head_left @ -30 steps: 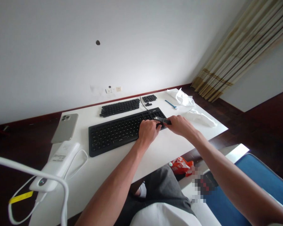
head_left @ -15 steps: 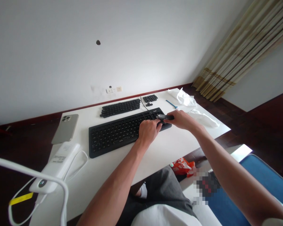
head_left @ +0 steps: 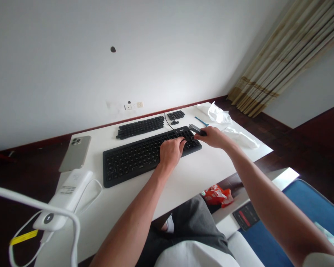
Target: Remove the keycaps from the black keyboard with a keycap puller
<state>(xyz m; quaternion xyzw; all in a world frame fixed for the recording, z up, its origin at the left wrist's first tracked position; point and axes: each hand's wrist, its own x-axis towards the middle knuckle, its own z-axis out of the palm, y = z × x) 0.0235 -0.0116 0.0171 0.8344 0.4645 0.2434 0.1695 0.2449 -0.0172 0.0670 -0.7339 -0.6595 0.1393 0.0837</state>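
Note:
A black keyboard (head_left: pixel 133 157) lies at a slant on the white table, many of its key positions showing small pale marks in place of full keycaps. Over its right half rests my left hand (head_left: pixel 171 150), thumb and forefinger close together at the keys; what they pinch, if anything, is too small to make out. My right hand (head_left: pixel 210 136) is closed around a black-handled tool with a metal tip (head_left: pixel 195 129), just above the keyboard's right end. Behind the keyboard sit a large block of black keycaps (head_left: pixel 140 127), a smaller block (head_left: pixel 176 115) and a little cluster (head_left: pixel 174 122).
At the left are a phone (head_left: pixel 75 154) and a white power strip (head_left: pixel 64 198) with looping cable. A blue thin tool (head_left: pixel 201 121) and crumpled white plastic (head_left: pixel 218 113) lie at the far right. Below the table are a red bag (head_left: pixel 217 195) and a blue seat (head_left: pixel 308 211).
The tool's tip has lifted off the keys and swung up and away toward the back. My left hand has shifted slightly left, its fingertips now by the keys the tool was touching.

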